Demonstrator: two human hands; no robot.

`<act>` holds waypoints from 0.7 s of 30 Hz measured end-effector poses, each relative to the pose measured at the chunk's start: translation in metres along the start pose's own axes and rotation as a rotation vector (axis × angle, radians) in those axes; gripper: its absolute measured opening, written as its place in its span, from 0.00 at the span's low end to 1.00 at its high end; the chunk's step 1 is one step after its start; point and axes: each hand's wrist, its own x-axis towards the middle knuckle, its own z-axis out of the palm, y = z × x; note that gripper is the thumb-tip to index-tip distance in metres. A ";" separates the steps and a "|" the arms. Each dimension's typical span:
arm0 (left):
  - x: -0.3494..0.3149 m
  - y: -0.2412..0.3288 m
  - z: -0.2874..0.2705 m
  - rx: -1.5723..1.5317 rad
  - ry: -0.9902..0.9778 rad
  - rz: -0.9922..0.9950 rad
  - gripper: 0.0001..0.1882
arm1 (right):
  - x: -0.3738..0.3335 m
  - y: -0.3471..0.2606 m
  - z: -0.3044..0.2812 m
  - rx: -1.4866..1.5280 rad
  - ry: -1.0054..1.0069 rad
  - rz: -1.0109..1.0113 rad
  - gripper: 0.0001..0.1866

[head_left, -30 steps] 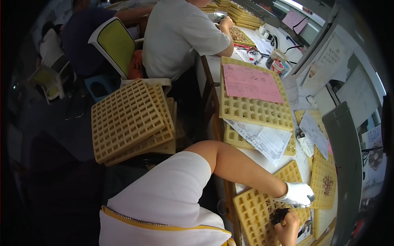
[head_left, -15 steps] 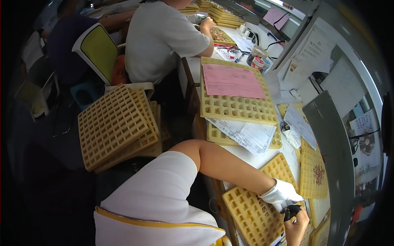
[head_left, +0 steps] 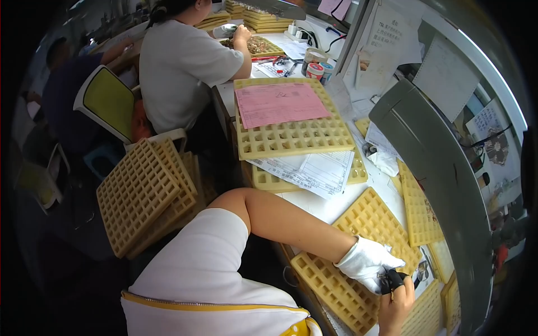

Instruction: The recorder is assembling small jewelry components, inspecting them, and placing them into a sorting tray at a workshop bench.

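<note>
My left hand (head_left: 365, 264) wears a white glove and hovers over yellow waffle-grid trays. Its forefinger points right while the other fingers curl in; whatever they grip is too small to make out. Bare and coming up from the lower edge, my right hand (head_left: 397, 305) has its fingers closed on a small black object (head_left: 394, 280), right against the glove. Beneath the hands lie a near yellow grid tray (head_left: 322, 287) and another grid tray (head_left: 372, 215) just beyond it. Part of the near tray's pockets is covered by my gloved hand.
A grid tray with a pink sheet (head_left: 277, 105) rests on white papers (head_left: 316, 172) and another tray. At right stands a long grey panel (head_left: 434, 151). Stacked trays (head_left: 140, 196) are at left, near a green-backed chair (head_left: 112, 103). A co-worker (head_left: 185, 67) sits ahead.
My view has swung to the right, so the surroundings sit further left. My gloved hand has turned slightly, its forefinger now extended beside the black object. Both hands remain close together.
</note>
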 end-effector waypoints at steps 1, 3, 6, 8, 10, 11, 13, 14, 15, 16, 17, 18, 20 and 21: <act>-0.003 0.001 0.004 0.028 0.060 0.008 0.16 | 0.000 -0.001 0.001 0.053 0.056 -0.045 0.17; -0.005 0.003 0.001 0.085 0.082 -0.005 0.17 | 0.005 -0.014 -0.011 0.058 0.094 -0.118 0.17; -0.009 0.003 0.005 0.125 0.143 0.012 0.18 | 0.007 -0.018 -0.018 0.086 0.112 -0.129 0.16; -0.011 0.004 0.009 0.089 0.161 -0.003 0.17 | 0.008 -0.018 -0.020 0.090 0.107 -0.110 0.16; -0.012 0.005 0.007 0.182 0.142 0.020 0.16 | 0.010 -0.022 -0.012 0.257 0.240 -0.125 0.10; -0.013 0.006 0.007 0.278 0.119 0.048 0.16 | 0.013 -0.033 -0.011 0.321 0.361 -0.146 0.06; -0.012 0.005 0.005 0.157 0.105 0.018 0.15 | 0.012 -0.031 -0.009 0.348 0.380 -0.127 0.10; -0.011 0.005 0.003 0.222 0.077 0.039 0.15 | 0.012 -0.031 -0.008 0.332 0.393 -0.119 0.10; -0.011 0.004 0.001 0.239 0.067 0.043 0.15 | 0.012 -0.032 -0.010 0.309 0.392 -0.121 0.10; -0.013 0.004 0.008 0.182 0.094 0.023 0.15 | 0.012 -0.035 -0.010 0.304 0.387 -0.077 0.10; -0.014 0.004 0.014 0.126 0.120 0.003 0.15 | 0.012 -0.037 -0.010 0.298 0.382 -0.033 0.10; -0.012 0.003 0.008 0.088 0.097 -0.002 0.15 | 0.012 -0.036 -0.009 0.290 0.383 -0.030 0.11; -0.013 0.003 0.010 0.146 0.102 0.011 0.15 | 0.011 -0.033 -0.008 0.275 0.382 -0.042 0.11; -0.014 0.003 0.011 0.205 0.108 0.027 0.14 | 0.012 -0.032 -0.009 0.262 0.371 -0.051 0.10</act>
